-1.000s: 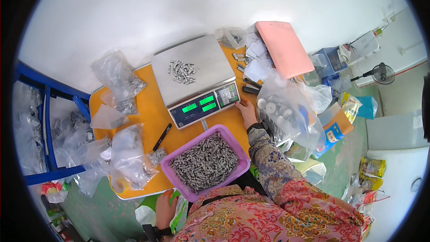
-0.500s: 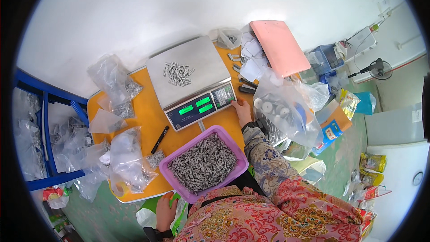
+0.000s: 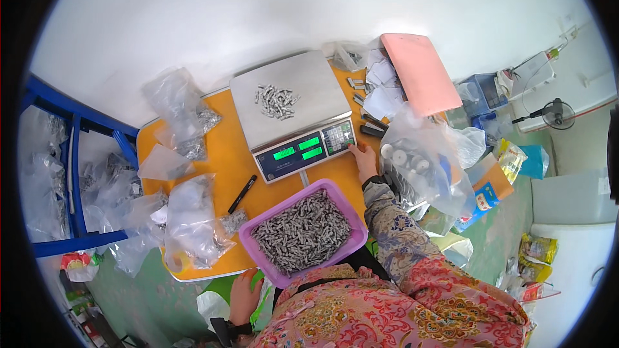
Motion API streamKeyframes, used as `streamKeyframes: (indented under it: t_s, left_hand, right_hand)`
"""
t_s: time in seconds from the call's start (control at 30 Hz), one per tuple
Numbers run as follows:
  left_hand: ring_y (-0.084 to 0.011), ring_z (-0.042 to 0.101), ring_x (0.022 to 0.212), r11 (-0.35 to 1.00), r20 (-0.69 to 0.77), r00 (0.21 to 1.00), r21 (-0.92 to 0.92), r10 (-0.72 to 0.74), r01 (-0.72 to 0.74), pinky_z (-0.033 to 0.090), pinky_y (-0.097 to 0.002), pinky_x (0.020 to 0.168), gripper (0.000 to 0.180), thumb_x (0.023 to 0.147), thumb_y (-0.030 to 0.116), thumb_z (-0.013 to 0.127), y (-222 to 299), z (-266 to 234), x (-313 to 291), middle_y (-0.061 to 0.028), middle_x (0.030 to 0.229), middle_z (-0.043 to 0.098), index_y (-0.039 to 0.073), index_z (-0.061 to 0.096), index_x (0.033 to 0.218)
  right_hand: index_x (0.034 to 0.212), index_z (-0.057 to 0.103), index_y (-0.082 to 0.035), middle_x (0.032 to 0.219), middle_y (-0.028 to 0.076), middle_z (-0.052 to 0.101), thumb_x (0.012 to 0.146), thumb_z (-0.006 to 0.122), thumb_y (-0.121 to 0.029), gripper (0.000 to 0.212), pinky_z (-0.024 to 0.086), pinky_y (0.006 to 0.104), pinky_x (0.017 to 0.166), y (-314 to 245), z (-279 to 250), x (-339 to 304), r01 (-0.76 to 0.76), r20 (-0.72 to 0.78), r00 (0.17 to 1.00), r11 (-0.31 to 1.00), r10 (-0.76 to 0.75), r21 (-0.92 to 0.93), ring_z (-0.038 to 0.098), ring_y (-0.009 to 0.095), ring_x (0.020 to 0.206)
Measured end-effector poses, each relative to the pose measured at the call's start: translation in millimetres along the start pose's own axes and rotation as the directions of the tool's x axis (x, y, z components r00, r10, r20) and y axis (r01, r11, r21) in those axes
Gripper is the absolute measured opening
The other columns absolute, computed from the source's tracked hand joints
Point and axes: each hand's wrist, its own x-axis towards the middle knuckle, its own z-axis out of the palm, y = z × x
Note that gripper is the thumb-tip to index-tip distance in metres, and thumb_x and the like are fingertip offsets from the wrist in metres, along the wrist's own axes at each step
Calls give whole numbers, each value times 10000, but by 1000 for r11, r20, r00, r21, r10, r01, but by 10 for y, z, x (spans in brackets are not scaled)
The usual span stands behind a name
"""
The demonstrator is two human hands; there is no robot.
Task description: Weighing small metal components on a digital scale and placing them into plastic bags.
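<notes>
A digital counting scale (image 3: 264, 169) with green lit displays stands on the orange table. On its steel pan (image 3: 293, 87) lies a small heap of short grey metal parts (image 3: 276, 102). My right hand (image 3: 366, 162) is at the right end of the scale's keypad (image 3: 338, 137), a fingertip at its lower corner; it holds nothing I can see. In front of the scale, a purple plastic basin (image 3: 356, 243) is filled with similar metal parts (image 3: 302, 231). Left of the basin's near edge, below the table's front edge, my left hand (image 3: 244, 298) hangs with fingers apart, apparently without anything in it.
Clear plastic bags of metal parts (image 3: 191, 219) and a black marker (image 3: 242, 194) lie left on the table (image 3: 225, 148). At right are a bag of round white pieces (image 3: 412, 154), papers (image 3: 383, 100) and a pink board (image 3: 422, 74). A blue rack (image 3: 76, 180) stands far left.
The whole view has shifted, so the table and scale sit farther right in the picture. My right hand stays at the keypad and my left hand beside the basin. The heap looks unchanged.
</notes>
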Motion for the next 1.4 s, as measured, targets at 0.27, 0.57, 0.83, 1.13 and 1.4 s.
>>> streamKeyframes:
  t_s: [0.27,0.57,0.83,1.13,1.4]
  left_hand:
    - [-352,523,1033,999,20,999,4,-36,36,404,-418,879,368,834,187,599,30,-18,13,-182,1124,576,21,542,1158]
    - [-350,523,1030,999,35,999,13,-38,38,403,-418,884,374,835,177,594,16,-20,-3,-182,1124,578,8,542,1165]
    - [-351,526,1013,999,10,1000,32,0,-1,408,-415,871,363,836,170,594,-10,-4,-11,-173,1111,584,8,542,1157]
    - [-364,527,985,999,28,1000,35,-9,8,413,-433,841,355,833,161,599,-1,-32,-26,-183,1063,588,19,535,1152]
    - [-357,539,989,999,65,998,35,-7,5,420,-424,840,366,825,177,611,78,16,122,-179,1068,591,17,538,1147]
  right_hand:
    - [1136,545,0,928,37,609,803,677,-86,368,420,218,693,24,-5,26,10,8,1000,1000,-11,26,550,99,803]
    - [1123,554,1,916,29,604,796,683,-78,360,424,210,685,47,34,25,14,-9,1000,1000,-14,-16,549,95,792]
    - [1100,575,-11,937,28,606,841,643,-133,294,411,215,682,105,17,36,40,-44,998,999,-40,15,535,89,791]
    - [1065,602,-42,847,-17,588,880,596,-172,227,375,206,619,170,1,52,9,-115,993,1000,-9,0,504,71,725]
    - [1065,591,-44,844,-18,587,851,634,-160,247,375,198,595,62,5,-3,30,-82,996,994,-21,107,496,54,693]
